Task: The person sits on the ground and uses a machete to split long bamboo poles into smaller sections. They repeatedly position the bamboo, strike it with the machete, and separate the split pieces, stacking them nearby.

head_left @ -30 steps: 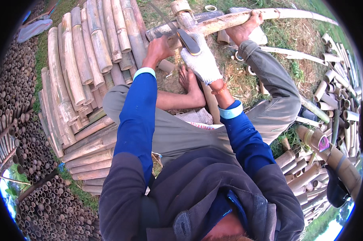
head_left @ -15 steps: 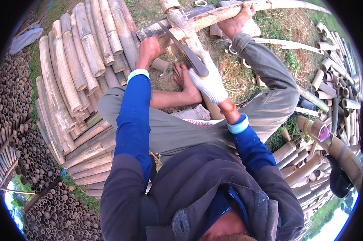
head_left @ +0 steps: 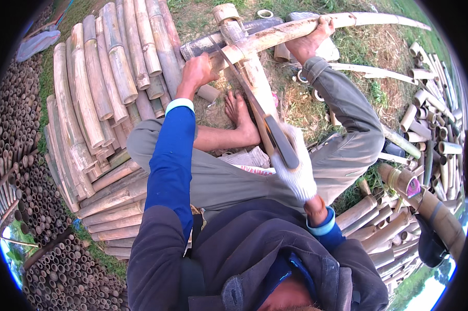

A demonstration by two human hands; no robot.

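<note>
My left hand (head_left: 197, 73) is bare and closed round the left end of a long bamboo pole (head_left: 280, 37). In a white knitted glove, my right hand (head_left: 299, 173) grips the dark handle of a hand saw (head_left: 281, 143). The saw's narrow blade runs up and left to the pole, crossing it close beside my left hand; how deep it sits in the bamboo I cannot tell. My right foot (head_left: 309, 42) presses on the pole farther right. Beneath, the pole rests across an upright-looking bamboo support (head_left: 257, 78).
Cut bamboo lengths (head_left: 107, 67) lie stacked at left, with bundled short pieces (head_left: 29, 119) beyond. More cut pieces (head_left: 425, 103) are heaped at right. A short bamboo offcut (head_left: 208, 93) lies near my left foot (head_left: 239, 111). A thick bamboo post (head_left: 441, 212) leans at lower right.
My right hand has drawn the saw back toward my body and to the right, so more blade shows on my side of the pole. My left hand still holds the pole's end.
</note>
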